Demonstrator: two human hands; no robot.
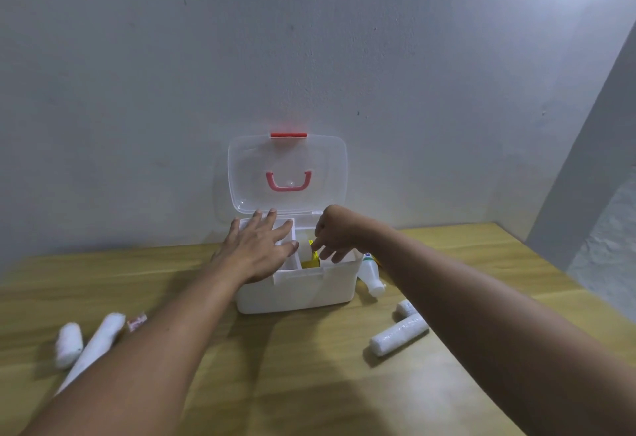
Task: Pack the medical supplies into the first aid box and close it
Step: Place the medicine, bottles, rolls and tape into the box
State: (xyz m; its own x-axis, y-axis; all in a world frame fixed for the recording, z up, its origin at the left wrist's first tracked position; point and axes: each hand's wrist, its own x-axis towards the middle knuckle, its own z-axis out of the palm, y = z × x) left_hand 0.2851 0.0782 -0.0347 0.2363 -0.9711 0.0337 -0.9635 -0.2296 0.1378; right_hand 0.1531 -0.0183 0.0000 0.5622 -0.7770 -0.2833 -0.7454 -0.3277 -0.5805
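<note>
1. On the pale wooden table [309, 366], seen from my head camera, the white plastic first aid box [299, 292] sits against the grey wall, its clear hinged lid [287, 163] standing upright and open, its red latch at the top.
2. My left hand [256, 249] lies flat with fingers spread over the box's left compartment, holding nothing; I judge it is steadying the box.
3. My right hand [332, 236] dips into the right compartment, fingers curled down and touching a small yellow packet [311, 260]. Whether they grip it I cannot tell.
4. Supplies not yet packed lie outside. A white plastic bottle [371, 275] rests just beside the box's right wall, its cap pointing toward me and to the right.
5. A white gauze roll [399, 335] lies near my right forearm, its long axis running left to right, the right end tilted away. My right hand is the nearer one.
6. Two more white bandage rolls [87, 342] lie left of my left arm.
</note>
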